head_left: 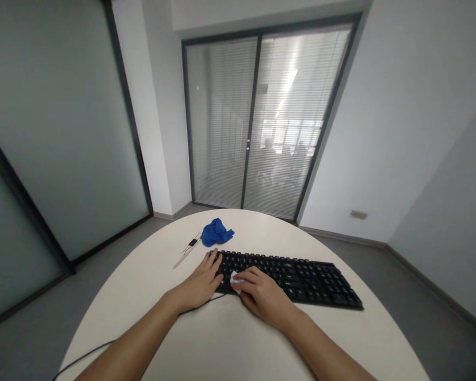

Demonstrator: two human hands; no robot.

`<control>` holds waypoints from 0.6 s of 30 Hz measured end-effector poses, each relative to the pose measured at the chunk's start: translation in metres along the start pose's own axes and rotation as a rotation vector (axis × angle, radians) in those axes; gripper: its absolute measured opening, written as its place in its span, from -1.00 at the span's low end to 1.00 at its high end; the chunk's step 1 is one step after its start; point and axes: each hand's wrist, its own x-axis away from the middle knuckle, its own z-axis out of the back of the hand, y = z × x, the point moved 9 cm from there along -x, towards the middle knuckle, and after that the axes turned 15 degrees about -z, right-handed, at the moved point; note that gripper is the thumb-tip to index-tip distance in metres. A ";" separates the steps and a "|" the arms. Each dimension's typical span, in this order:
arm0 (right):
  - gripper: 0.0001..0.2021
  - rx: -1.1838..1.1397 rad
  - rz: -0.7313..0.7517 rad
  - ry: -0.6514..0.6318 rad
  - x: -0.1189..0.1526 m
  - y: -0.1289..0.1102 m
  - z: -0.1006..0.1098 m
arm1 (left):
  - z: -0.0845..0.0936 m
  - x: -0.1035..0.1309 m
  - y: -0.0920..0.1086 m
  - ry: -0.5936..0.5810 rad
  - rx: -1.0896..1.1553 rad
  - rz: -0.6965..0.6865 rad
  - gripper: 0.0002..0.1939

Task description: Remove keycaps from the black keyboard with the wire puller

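Observation:
A black full-size keyboard (289,272) lies on the round table, angled slightly down to the right. Over its left end rests my left hand (200,280), fingers and thumb spread apart, touching the keys and the edge. My right hand (262,293) pinches a small white wipe (235,280) and presses it on the lower left keys. Part of the wipe is hidden under my fingers, so I cannot tell whether it is paper or cloth. The keyboard's dark cable (218,298) leaves the near side and passes beneath my left forearm.
Behind the keyboard's left end is a crumpled blue cloth (215,233). Tweezers (192,243) with a black part and a thin, pale stick (182,260) lie beside it. The pale table (150,264) has a curved edge; beyond it are glass panels and white walls.

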 end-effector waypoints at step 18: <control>-0.73 0.065 -0.106 0.078 0.002 0.024 0.016 | -0.003 0.001 -0.002 0.069 -0.067 -0.062 -0.45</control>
